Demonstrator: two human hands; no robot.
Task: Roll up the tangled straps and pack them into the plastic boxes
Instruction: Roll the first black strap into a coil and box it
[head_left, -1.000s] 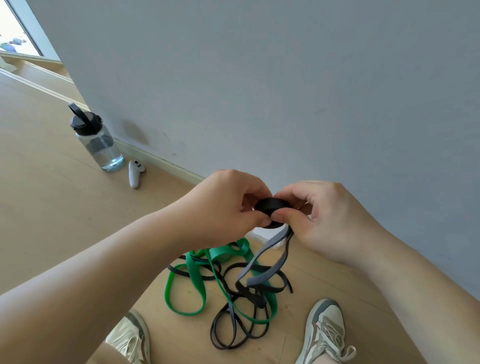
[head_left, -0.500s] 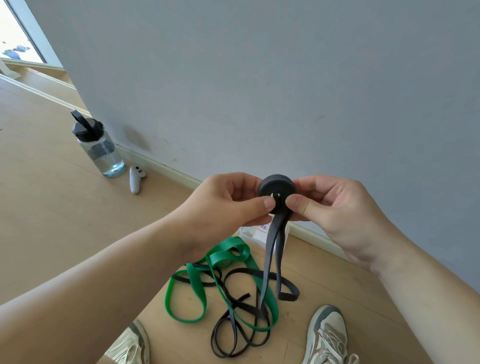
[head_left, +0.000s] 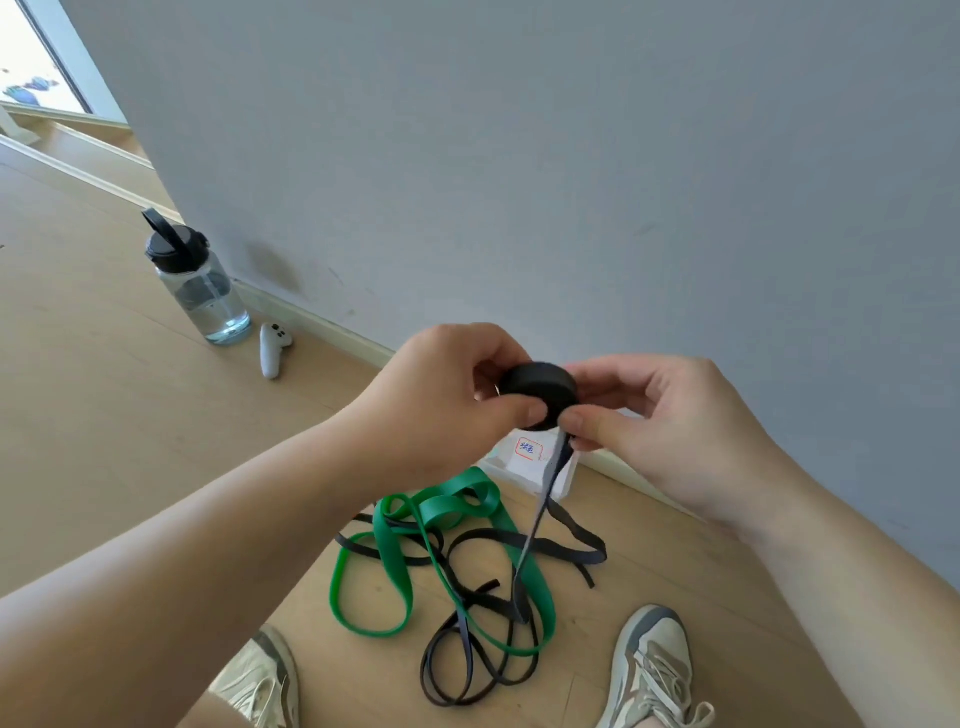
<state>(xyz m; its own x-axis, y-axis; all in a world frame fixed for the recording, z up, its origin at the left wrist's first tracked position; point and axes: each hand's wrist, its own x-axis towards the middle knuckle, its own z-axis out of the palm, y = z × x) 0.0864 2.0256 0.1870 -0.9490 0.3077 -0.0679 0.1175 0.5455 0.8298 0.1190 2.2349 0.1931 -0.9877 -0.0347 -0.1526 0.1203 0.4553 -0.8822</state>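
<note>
While pinched from both sides, held up in front of the grey wall: a tight black strap roll. Clamped on its left edge by the left hand, thumb on the near face, fingers curled behind. Clamped on its right edge by the right hand, thumb and forefinger closed at the start of the loose tail. Hanging from there down to the tangle of black strap on the wooden floor, looped through and over a green strap. Just behind the tangle, against the skirting board, a white plastic box with a small red-framed label, partly hidden by the hands; contents impossible to tell. Further left along the wall, a clear water bottle with a black lid, standing upright, and just beside it a white controller lying flat. At the lower edge, a left shoe and a right shoe, one on either side of the tangle
</note>
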